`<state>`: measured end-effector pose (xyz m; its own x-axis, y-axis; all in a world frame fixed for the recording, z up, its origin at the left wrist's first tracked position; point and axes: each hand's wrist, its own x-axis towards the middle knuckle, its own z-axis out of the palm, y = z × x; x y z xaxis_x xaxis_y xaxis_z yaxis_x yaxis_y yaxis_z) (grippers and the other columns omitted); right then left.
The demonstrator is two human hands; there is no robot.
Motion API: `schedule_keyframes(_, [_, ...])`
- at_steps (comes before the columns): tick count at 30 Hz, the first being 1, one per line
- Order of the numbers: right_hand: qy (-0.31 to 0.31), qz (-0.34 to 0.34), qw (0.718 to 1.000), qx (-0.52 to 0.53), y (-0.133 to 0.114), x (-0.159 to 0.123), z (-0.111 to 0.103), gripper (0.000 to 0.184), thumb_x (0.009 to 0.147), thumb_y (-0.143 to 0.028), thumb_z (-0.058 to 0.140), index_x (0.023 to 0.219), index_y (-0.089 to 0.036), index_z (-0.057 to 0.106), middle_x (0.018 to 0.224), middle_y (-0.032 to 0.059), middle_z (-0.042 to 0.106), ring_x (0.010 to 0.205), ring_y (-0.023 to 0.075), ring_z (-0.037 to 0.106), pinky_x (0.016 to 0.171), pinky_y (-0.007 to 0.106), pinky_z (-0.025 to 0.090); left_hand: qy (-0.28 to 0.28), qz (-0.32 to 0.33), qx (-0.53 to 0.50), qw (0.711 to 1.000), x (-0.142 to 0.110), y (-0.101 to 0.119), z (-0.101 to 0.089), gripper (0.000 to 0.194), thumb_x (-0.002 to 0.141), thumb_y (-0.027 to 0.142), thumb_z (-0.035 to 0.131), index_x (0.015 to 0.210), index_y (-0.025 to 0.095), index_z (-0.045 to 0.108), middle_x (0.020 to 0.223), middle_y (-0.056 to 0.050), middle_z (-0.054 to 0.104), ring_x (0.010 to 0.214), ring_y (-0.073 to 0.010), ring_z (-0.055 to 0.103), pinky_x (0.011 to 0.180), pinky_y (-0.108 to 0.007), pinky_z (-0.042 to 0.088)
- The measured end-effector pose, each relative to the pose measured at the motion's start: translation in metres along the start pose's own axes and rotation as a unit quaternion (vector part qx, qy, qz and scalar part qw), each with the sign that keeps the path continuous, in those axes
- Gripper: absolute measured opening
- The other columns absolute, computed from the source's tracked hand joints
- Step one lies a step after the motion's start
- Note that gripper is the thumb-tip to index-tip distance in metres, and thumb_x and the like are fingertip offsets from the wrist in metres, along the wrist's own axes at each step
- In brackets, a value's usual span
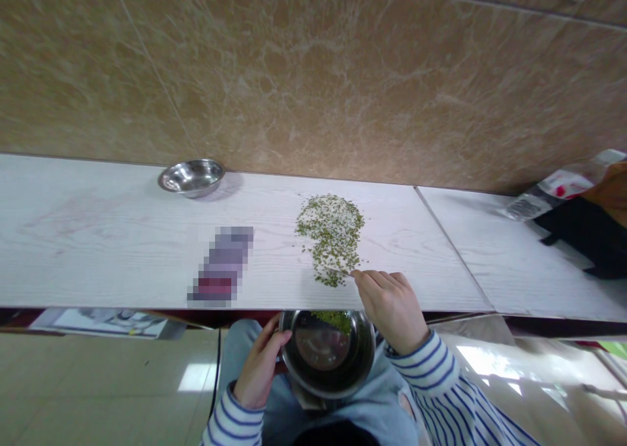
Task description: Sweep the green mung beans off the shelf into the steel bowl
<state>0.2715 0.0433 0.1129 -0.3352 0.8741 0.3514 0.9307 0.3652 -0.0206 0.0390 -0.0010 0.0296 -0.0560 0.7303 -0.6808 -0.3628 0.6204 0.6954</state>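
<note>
My left hand (262,361) grips the left rim of a steel bowl (321,384), with the thumb over the edge. The bowl sits above my lap, just under the table's front edge. Green grains (336,320) lie inside it, near the far rim. My right hand (390,302) is closed in a pinch at the table edge, holding a thin utensil (343,273) whose kind I cannot make out. Its end touches the near part of a spread of small green grains (333,227) lying loose on the white table (274,250).
A smaller steel bowl (192,178) stands at the back left by the marbled wall (294,74). A pixelated flat object (223,263) lies left of the grains. On the right are a clear plastic bag (548,194) and a black cloth-like item (588,237).
</note>
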Motion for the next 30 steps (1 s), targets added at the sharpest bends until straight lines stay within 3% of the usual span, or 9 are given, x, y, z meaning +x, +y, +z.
schedule_keyframes(22, [0.001,-0.001,1.0,-0.005,0.004,-0.022,-0.01,0.018,0.096,-0.014,0.052,0.109,-0.018,0.064,0.091,0.0017,0.073,0.079,0.0162,0.064,0.071,0.033,0.031,-0.011,0.001,-0.008,1.0,0.001,-0.004,0.01,0.057,0.065,0.032,0.073,0.119,0.019,0.064,0.093,-0.005,0.077,0.076,-0.0198,0.068,0.051,-0.024,0.047])
schedule_keyframes(30, [0.004,-0.002,1.0,0.004,0.001,-0.025,-0.011,0.019,0.096,-0.014,0.051,0.108,-0.019,0.065,0.091,0.0018,0.073,0.08,0.0147,0.065,0.071,0.032,0.032,-0.002,0.007,0.0,1.0,-0.002,-0.001,0.011,0.058,0.063,0.033,0.073,0.118,0.018,0.066,0.094,-0.006,0.076,0.066,-0.0159,0.062,0.049,-0.023,0.043])
